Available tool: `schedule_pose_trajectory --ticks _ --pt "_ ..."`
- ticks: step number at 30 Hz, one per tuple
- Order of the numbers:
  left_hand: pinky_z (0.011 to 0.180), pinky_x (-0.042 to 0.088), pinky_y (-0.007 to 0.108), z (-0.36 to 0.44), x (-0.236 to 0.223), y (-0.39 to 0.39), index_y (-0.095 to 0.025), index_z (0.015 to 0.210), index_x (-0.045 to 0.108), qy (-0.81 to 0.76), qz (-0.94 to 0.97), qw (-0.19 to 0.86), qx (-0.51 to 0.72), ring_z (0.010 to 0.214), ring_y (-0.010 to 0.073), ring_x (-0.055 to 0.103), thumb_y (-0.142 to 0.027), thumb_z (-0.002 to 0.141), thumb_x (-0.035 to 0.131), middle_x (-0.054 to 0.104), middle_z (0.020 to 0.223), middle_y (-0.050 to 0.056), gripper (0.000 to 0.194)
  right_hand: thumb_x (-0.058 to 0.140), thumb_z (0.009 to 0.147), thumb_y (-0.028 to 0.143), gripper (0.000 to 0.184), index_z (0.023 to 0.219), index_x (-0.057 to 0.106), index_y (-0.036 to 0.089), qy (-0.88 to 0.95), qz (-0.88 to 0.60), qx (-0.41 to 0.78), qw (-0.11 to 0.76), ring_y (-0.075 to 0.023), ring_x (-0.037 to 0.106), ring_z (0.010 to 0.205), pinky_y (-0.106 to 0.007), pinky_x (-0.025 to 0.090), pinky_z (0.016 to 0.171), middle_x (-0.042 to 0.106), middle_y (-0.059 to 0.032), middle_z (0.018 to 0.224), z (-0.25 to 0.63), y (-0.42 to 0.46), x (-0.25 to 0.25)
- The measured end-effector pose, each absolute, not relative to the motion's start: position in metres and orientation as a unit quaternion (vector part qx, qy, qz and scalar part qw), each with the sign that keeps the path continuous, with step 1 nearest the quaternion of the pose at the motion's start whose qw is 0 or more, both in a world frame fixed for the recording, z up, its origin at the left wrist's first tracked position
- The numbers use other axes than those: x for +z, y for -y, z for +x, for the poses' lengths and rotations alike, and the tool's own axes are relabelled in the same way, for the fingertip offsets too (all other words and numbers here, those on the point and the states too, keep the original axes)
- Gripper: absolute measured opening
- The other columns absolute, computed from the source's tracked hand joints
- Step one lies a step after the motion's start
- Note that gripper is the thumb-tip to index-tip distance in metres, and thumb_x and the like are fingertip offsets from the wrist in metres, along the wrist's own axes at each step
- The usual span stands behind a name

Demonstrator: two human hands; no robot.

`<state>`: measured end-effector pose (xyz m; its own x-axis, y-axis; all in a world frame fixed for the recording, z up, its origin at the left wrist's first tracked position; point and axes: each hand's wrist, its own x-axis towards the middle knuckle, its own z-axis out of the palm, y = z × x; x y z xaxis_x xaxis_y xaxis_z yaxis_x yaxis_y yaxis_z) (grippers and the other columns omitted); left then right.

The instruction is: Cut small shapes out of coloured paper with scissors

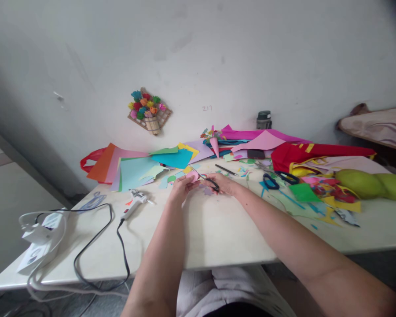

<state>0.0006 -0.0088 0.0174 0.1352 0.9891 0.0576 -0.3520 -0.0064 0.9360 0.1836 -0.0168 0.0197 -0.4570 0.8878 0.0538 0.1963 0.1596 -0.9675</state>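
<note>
My left hand (182,188) pinches a small rounded piece of pink paper (192,176) over the middle of the table. Close beside it, my right hand (222,183) is closed around the dark handles of a pair of scissors (212,185). The scissor blades point left and up, towards the pink paper; whether they touch it I cannot tell. Beneath the hands a small purple paper cutout (207,192) lies on the tabletop. A round green paper piece (171,178) rests just left of my left hand.
A glue gun (133,207) with its black cord lies left, near a white power strip (41,240). Coloured paper sheets (137,171) spread along the back. Blue-handled scissors (271,181), a black pen (226,170), paper scraps and a green pillow-like object (361,184) are at right.
</note>
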Motion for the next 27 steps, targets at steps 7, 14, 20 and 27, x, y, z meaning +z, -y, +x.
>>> schedule_pose_trajectory --ticks 7,14,20,27 --pt "0.069 0.056 0.025 -0.0001 0.0182 0.0092 -0.006 0.078 0.068 -0.363 0.443 0.604 0.554 0.064 0.0144 0.065 -0.015 0.069 0.065 0.069 0.079 0.011 0.013 0.064 0.071 0.039 0.027 0.068 0.050 0.016 0.648 -0.403 0.535 0.361 -0.0043 0.036 0.031 -0.016 0.025 0.028 0.041 0.0078 0.042 0.1783 0.0210 0.0241" --pt "0.073 0.055 0.029 -0.0023 0.0163 0.0061 -0.006 0.078 0.067 -0.364 0.436 0.603 0.560 0.067 0.0167 0.066 -0.017 0.068 0.067 0.069 0.080 0.011 0.015 0.061 0.072 0.032 0.021 0.063 0.048 0.017 0.641 -0.388 0.552 0.366 -0.0057 0.035 0.032 -0.018 0.028 0.029 0.041 0.0066 0.042 0.1790 0.0154 0.0186" --pt "0.076 0.054 0.032 -0.0021 0.0174 0.0059 -0.006 0.079 0.066 -0.374 0.420 0.594 0.575 0.072 0.0196 0.067 -0.016 0.067 0.068 0.069 0.080 0.012 0.016 0.063 0.071 0.034 0.024 0.063 0.048 0.017 0.639 -0.389 0.556 0.363 -0.0054 0.034 0.031 -0.018 0.028 0.029 0.041 0.0068 0.041 0.1775 0.0129 0.0161" --pt "0.076 0.055 0.032 -0.0010 0.0170 0.0060 -0.007 0.076 0.067 -0.358 0.420 0.598 0.582 0.073 0.0186 0.067 -0.015 0.065 0.068 0.069 0.081 0.010 0.014 0.061 0.073 0.039 0.025 0.070 0.050 0.016 0.671 -0.414 0.522 0.325 -0.0053 0.041 0.030 -0.017 0.020 0.026 0.050 0.0049 0.047 0.1819 0.0165 0.0187"
